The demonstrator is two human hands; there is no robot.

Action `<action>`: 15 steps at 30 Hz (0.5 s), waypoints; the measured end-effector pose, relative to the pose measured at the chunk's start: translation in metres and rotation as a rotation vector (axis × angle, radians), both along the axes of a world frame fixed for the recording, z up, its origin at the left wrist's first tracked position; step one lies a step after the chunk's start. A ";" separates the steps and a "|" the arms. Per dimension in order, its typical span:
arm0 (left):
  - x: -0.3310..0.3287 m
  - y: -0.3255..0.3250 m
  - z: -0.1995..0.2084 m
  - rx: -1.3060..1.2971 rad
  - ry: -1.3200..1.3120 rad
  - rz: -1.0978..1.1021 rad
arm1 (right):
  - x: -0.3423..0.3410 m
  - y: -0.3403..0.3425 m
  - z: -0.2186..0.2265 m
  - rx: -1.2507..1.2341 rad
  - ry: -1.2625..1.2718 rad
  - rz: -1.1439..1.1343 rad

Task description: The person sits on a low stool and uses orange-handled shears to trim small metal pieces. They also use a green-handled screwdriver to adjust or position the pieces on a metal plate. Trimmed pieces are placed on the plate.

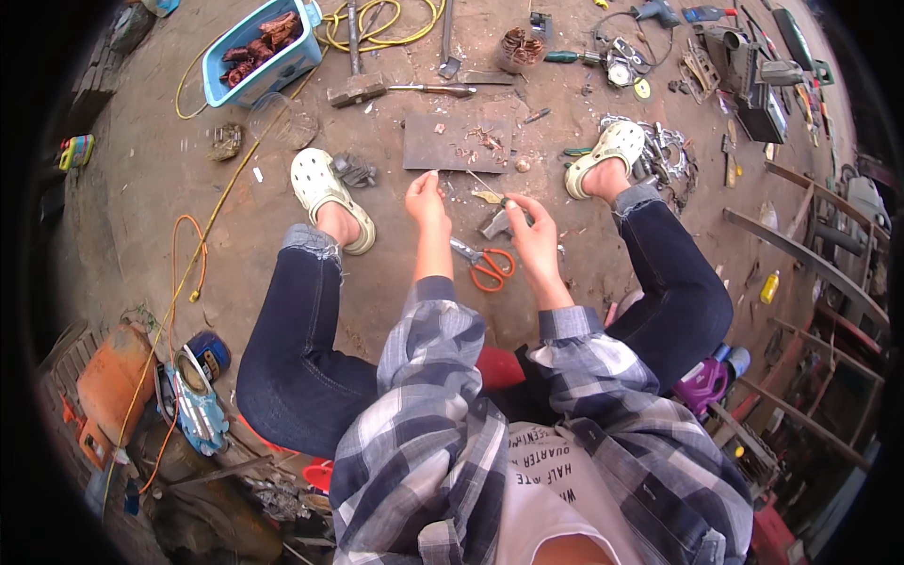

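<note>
Both my hands are in front of me over the ground, between my feet. My left hand (429, 200) is closed in a pinch at the near edge of a flat metal plate (428, 139); anything in its fingertips is too small to make out. A thin rod (484, 182) points from my right hand (535, 235) toward the plate, its end by the near edge. The right fingers are closed on it. Small copper-coloured scraps (488, 141) lie on the plate's right part. Below my hands rest scissors with orange handles (493, 273) and a grey metal block (495, 224).
Beyond the plate are a heavy hammer (356, 87), a blue bin (250, 92) of copper scrap, a clear tub (520, 52) and a yellow hose (377, 42). Metal parts (669, 155) lie by my right shoe. A metal frame (810, 247) stands at right, an orange tank (115, 384) at left.
</note>
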State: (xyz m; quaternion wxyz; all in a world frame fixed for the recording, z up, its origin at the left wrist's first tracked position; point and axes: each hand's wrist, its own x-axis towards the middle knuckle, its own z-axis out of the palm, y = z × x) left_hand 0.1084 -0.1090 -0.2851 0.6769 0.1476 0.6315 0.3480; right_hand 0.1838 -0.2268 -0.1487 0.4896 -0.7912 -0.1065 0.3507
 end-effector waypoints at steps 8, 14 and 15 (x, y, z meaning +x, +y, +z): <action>0.033 0.003 -0.045 -0.004 0.084 0.151 | 0.003 0.050 -0.049 -0.164 -0.448 0.222; 0.046 -0.001 -0.044 0.060 0.122 0.266 | -0.004 0.062 -0.069 -0.212 -0.474 0.325; 0.045 -0.001 -0.044 0.046 0.116 0.269 | -0.006 0.062 -0.071 -0.248 -0.477 0.345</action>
